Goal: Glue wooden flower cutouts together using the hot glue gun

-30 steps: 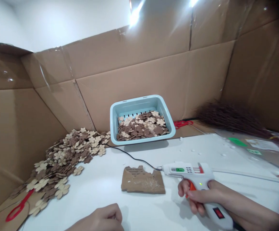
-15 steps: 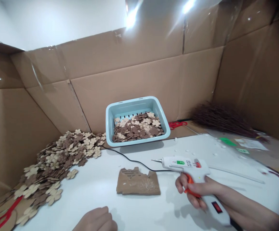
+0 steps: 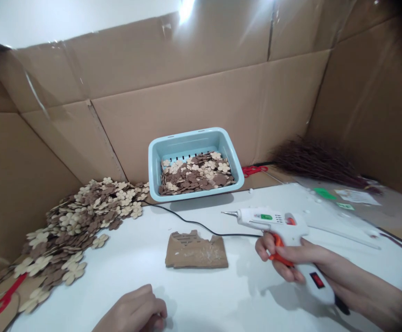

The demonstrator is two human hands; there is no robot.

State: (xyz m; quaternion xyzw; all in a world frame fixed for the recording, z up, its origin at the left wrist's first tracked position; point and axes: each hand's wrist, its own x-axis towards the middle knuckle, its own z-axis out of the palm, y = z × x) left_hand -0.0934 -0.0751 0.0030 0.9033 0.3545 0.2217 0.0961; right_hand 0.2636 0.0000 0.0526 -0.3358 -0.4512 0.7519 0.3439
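Observation:
My right hand (image 3: 292, 263) is wrapped round the grip of a white hot glue gun (image 3: 272, 220), with fingers at its orange trigger. The metal nozzle points left, above the table and to the upper right of a torn piece of brown cardboard (image 3: 196, 252). Whitish glue marks show on the cardboard, which lies flat. My left hand (image 3: 135, 306) rests low at the front of the white table (image 3: 194, 295), left of the cardboard's lower edge. Its fingers are curled closed; what they may hold is hidden.
A blue basket (image 3: 195, 197) of flower-shaped pieces stands at the back. More flower pieces (image 3: 79, 226) are heaped at the left, beside red-handled scissors (image 3: 3, 302). A black cord (image 3: 187, 227) crosses the table. A bundle of dark twigs (image 3: 321, 161) and a glue stick (image 3: 346, 237) lie right.
The view has tilted down slightly. My right hand still holds the glue gun, now a little farther right of the cardboard. My left hand stays curled near the front.

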